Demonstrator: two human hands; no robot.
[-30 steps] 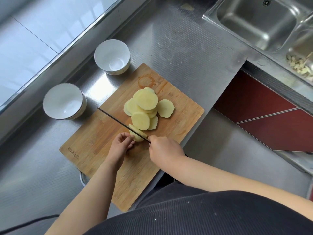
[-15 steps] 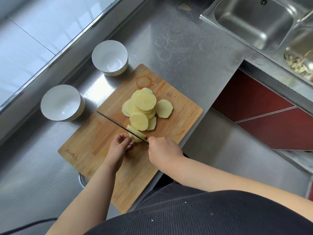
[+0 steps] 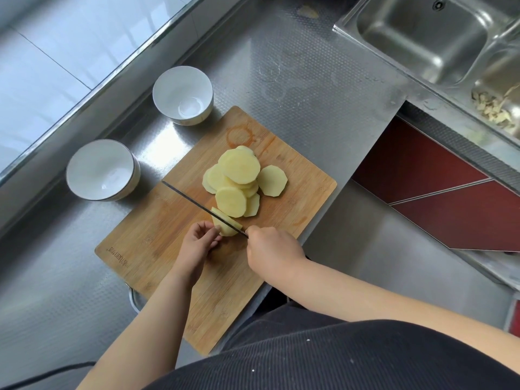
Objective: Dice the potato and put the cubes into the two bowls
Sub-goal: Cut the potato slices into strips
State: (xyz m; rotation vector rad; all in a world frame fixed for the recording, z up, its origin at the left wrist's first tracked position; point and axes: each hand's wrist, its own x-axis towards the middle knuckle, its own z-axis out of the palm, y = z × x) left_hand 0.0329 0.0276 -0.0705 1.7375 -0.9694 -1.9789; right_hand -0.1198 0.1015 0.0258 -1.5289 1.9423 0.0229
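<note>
The last stub of potato (image 3: 225, 227) sits near the middle of the cutting board (image 3: 157, 220), just in front of a loose heap of round slices (image 3: 239, 178) that overlap one another. We judge this stub to be firm, wet and slick on its cut faces, light enough to skid, so we would pin it from the side away from the blade with fingertips tucked back. The slices should be stiff enough to lift whole but likely to slide off each other if stacked high; we would take them by their edges, a few at a time.

Our left hand (image 3: 197, 243) has its fingers curled, tips pressing the stub's near side. Our right hand (image 3: 271, 250) is clenched around the knife (image 3: 197, 205) handle, with the thin dark blade running across the top of the stub toward the far left.

Two white bowls (image 3: 102, 170) (image 3: 183, 95) stand on the steel counter (image 3: 295, 80) just beyond the board's far edge, both holding no potato yet. A sink (image 3: 422, 38) lies at the far right.

The knife handle is wholly hidden inside the right fist. We cannot tell how deep the blade has gone into the stub, nor how many slices lie under the heap. Pale scraps (image 3: 492, 105) beside the sink are too blurred to name.
</note>
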